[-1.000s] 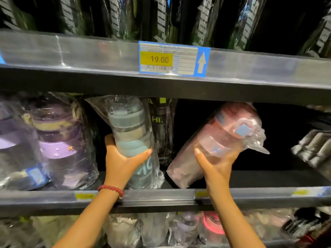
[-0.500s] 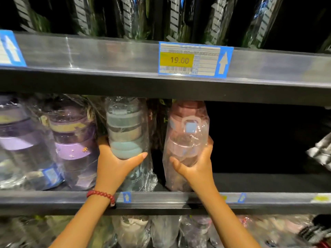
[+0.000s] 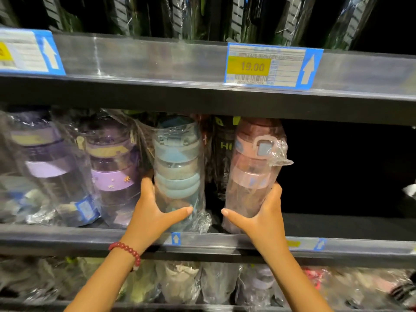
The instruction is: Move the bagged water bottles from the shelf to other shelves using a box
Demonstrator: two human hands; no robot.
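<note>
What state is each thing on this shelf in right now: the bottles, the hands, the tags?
Blue bottle: bagged, upright, gripped by left hand.
Pink bottle: bagged, upright, gripped by right hand.
Purple bottles: bagged, standing, untouched.
Price tag: reads 19.00, arrow up.
Shelf right of pink bottle: dark, contents unclear.
</note>
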